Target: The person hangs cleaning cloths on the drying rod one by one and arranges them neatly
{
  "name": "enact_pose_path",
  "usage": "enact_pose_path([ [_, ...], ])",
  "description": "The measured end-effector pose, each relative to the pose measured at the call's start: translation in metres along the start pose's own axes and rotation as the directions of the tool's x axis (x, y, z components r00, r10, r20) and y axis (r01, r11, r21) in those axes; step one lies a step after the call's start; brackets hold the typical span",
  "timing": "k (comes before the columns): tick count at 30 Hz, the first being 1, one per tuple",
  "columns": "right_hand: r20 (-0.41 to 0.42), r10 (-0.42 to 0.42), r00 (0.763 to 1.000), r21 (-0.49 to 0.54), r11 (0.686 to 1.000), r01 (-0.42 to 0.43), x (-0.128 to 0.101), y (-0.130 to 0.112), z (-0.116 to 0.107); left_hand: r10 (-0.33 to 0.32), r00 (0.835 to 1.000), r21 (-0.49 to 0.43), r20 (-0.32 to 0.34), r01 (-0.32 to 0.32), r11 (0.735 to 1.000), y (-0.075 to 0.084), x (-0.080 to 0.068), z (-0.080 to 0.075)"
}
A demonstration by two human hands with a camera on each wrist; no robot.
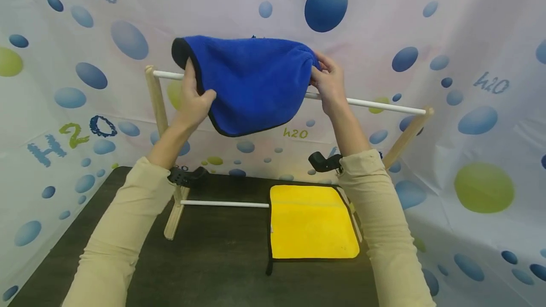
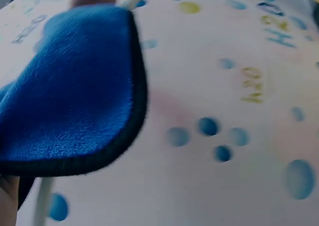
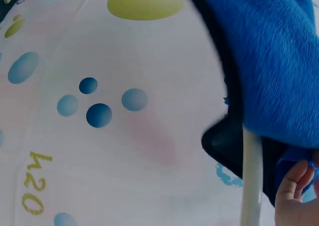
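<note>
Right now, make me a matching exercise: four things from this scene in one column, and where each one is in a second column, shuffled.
Things:
1. blue cloth
2. yellow cloth
3. top rod
4. left hand

Places:
A. flat on the dark table
B. gripping the blue cloth's left edge
C. held up by both hands at the top rod
D. spanning the wooden rack's uprights

Pairs: 1-C, 2-A, 3-D, 4-B

two cloths, one blue cloth (image 1: pixel 251 84), one yellow cloth (image 1: pixel 313 222), one rack (image 1: pixel 159 103)
</note>
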State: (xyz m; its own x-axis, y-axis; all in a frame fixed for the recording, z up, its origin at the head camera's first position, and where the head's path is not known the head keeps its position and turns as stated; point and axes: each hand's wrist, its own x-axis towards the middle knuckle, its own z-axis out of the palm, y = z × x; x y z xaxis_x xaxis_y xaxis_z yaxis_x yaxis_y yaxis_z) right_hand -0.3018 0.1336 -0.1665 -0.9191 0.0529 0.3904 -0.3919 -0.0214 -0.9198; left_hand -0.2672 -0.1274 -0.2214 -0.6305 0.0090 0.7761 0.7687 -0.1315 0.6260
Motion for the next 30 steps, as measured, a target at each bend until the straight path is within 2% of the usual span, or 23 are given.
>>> enact_pose_path([
  [3, 0.014, -0.088, 0.996, -0.069, 0.994, 0.089, -0.001, -0.003, -0.002, -0.078, 0.997, -0.068, 0.018, 0.079, 0.995, 0.015, 0.020, -0.013],
  [5, 0.040, -0.165, 0.986, -0.177, 0.970, 0.169, -0.003, -0.007, -0.003, -0.156, 0.987, -0.129, 0.045, 0.160, 0.979, 0.023, 0.029, -0.022],
  [8, 0.096, -0.246, 0.964, -0.354, 0.897, 0.264, -0.006, -0.015, -0.004, -0.242, 0.965, -0.222, 0.101, 0.259, 0.940, 0.032, 0.035, -0.035],
  [11, 0.147, -0.268, 0.952, -0.489, 0.817, 0.305, -0.009, -0.024, -0.003, -0.290, 0.948, -0.273, 0.134, 0.316, 0.908, 0.036, 0.037, -0.045],
  [14, 0.195, -0.244, 0.950, -0.536, 0.785, 0.311, -0.012, -0.031, -0.002, -0.320, 0.937, -0.296, 0.142, 0.348, 0.890, 0.037, 0.037, -0.052],
  [20, 0.301, -0.149, 0.942, -0.596, 0.742, 0.308, -0.016, -0.030, -0.003, -0.391, 0.908, -0.252, 0.151, 0.417, 0.873, 0.037, 0.031, -0.062],
  [23, 0.321, -0.089, 0.943, -0.624, 0.729, 0.281, -0.018, -0.024, -0.005, -0.419, 0.894, -0.230, 0.160, 0.446, 0.865, 0.034, 0.024, -0.066],
  [24, 0.322, -0.073, 0.944, -0.628, 0.729, 0.271, -0.018, -0.022, -0.006, -0.422, 0.891, -0.218, 0.164, 0.450, 0.866, 0.033, 0.021, -0.067],
  [27, 0.327, -0.047, 0.944, -0.604, 0.758, 0.247, -0.020, -0.016, -0.007, -0.420, 0.892, -0.213, 0.165, 0.448, 0.868, 0.029, 0.015, -0.069],
  [30, 0.335, -0.036, 0.942, -0.582, 0.778, 0.237, -0.023, -0.011, -0.007, -0.403, 0.899, -0.229, 0.172, 0.434, 0.871, 0.025, 0.010, -0.071],
])
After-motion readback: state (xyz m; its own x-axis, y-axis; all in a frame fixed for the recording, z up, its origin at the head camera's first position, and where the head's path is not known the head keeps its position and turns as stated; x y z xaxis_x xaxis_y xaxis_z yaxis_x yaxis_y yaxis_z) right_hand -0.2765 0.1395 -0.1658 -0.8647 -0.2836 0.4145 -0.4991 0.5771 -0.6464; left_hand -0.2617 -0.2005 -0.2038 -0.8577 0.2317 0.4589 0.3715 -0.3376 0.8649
